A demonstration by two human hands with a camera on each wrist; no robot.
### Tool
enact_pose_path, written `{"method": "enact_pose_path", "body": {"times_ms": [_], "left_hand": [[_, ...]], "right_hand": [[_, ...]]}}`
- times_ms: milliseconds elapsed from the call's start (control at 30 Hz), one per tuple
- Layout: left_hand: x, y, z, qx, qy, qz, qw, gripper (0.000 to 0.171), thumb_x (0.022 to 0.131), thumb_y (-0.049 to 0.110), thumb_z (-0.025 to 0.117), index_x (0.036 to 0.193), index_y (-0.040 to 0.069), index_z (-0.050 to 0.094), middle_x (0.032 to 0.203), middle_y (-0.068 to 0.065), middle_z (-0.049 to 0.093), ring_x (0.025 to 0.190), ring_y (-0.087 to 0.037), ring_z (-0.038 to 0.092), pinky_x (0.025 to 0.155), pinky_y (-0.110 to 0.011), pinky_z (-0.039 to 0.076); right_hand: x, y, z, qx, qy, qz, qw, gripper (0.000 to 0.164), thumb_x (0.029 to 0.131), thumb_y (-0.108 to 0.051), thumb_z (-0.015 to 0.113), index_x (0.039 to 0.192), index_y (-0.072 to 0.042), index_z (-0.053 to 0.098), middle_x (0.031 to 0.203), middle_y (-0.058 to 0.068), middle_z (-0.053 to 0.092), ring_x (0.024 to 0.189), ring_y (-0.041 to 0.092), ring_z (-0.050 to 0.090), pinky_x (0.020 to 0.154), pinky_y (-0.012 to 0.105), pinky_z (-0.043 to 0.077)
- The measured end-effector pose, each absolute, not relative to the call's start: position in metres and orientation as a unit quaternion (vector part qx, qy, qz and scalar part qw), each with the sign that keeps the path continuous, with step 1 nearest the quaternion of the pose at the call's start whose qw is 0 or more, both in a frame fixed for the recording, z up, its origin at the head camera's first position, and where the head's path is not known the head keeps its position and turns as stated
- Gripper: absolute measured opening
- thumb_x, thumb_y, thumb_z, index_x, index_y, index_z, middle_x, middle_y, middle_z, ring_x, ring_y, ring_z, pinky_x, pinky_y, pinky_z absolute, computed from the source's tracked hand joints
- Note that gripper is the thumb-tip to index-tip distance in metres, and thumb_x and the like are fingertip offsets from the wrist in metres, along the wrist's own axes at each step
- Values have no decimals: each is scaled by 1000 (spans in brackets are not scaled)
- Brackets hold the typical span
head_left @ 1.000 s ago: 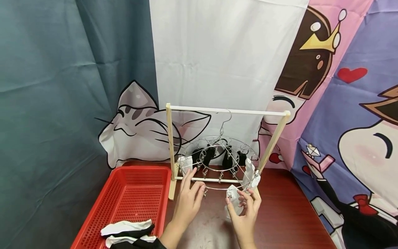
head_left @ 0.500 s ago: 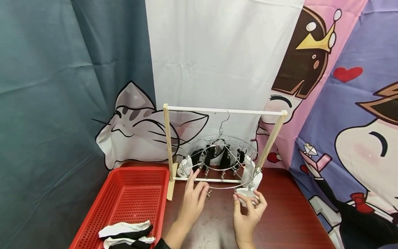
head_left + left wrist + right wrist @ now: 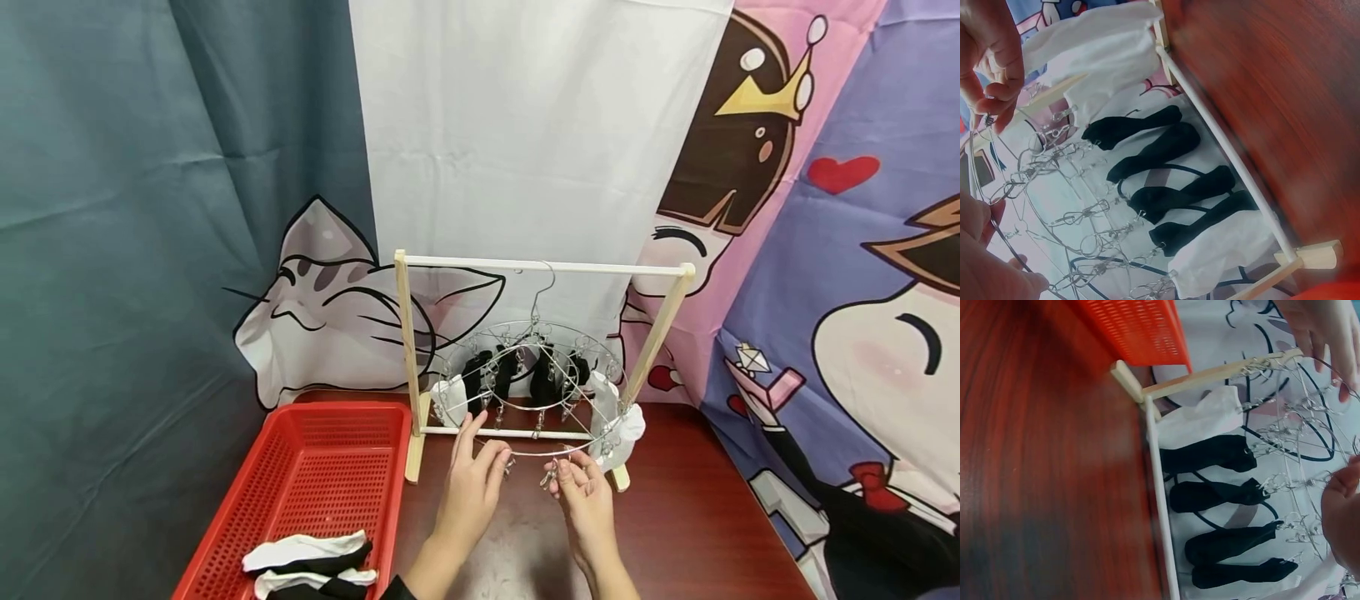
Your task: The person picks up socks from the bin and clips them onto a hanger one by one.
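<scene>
A round metal clip hanger (image 3: pixel 517 452) hangs by its hook from a wooden rack. My left hand (image 3: pixel 468 487) grips the front of its wire ring, seen close in the left wrist view with the fingers (image 3: pixel 1035 282) round the wire. At the front right, my right hand (image 3: pixel 588 500) pinches a bare metal clip (image 3: pixel 549 477) between thumb and fingers. White socks (image 3: pixel 618 442) hang from clips right beside the right hand. Several black socks (image 3: pixel 1160 147) hang along the far side, with another white sock (image 3: pixel 1200 419) at the left end.
A red plastic basket (image 3: pixel 281 467) stands on the table left of the rack, with black and white socks (image 3: pixel 307 554) in its near end. The rack's right post (image 3: pixel 660 333) and low white bar (image 3: pixel 1229 150) stand close round the hanger. Printed cloth hangs behind.
The right hand has let go of the front white sock and moved left to a bare clip. That sock has shifted right with the turning ring. The left hand stays at the ring.
</scene>
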State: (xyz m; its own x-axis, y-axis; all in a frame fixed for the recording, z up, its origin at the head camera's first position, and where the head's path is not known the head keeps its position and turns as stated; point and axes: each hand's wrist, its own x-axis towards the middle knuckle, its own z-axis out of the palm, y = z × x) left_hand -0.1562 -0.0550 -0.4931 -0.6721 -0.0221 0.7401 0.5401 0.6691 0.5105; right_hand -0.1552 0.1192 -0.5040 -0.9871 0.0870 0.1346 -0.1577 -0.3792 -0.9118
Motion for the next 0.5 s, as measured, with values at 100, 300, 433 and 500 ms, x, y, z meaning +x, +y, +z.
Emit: {"method": "enact_pose_path", "body": {"times_ms": [100, 300, 433, 500], "left_hand": [[-157, -58, -492, -157, -833, -372, 378, 9, 101, 21, 63, 96, 17, 69, 151, -15, 48, 144, -44, 38, 107, -54, 42], [-158, -64, -492, -152, -838, -371, 370, 8, 101, 21, 63, 96, 18, 69, 150, -15, 49, 143, -42, 39, 109, -53, 41], [-159, -67, -492, -153, -839, -363, 376, 4, 96, 16, 70, 94, 19, 68, 148, -15, 52, 142, -41, 42, 109, -52, 42], [-159, -68, -492, -155, -838, -359, 380, 6, 94, 14, 71, 94, 19, 68, 147, -15, 53, 141, -40, 43, 109, -52, 43]], "right_hand": [[-156, 121, -501, 36, -579, 814, 34, 22, 104, -9, 56, 118, 8, 56, 93, 3, 70, 71, 4, 59, 67, 16, 53], [-157, 122, -497, 52, -655, 753, 5, 34, 104, -13, 56, 116, 19, 59, 99, -3, 70, 79, 4, 58, 71, 20, 52], [-157, 122, -495, 60, -686, 725, 13, 33, 104, -12, 56, 111, 20, 59, 94, -7, 72, 82, 4, 61, 73, 22, 52], [-156, 121, -496, 58, -692, 720, 24, 31, 104, -11, 57, 108, 20, 60, 91, -8, 72, 81, 4, 62, 73, 21, 52]]}}
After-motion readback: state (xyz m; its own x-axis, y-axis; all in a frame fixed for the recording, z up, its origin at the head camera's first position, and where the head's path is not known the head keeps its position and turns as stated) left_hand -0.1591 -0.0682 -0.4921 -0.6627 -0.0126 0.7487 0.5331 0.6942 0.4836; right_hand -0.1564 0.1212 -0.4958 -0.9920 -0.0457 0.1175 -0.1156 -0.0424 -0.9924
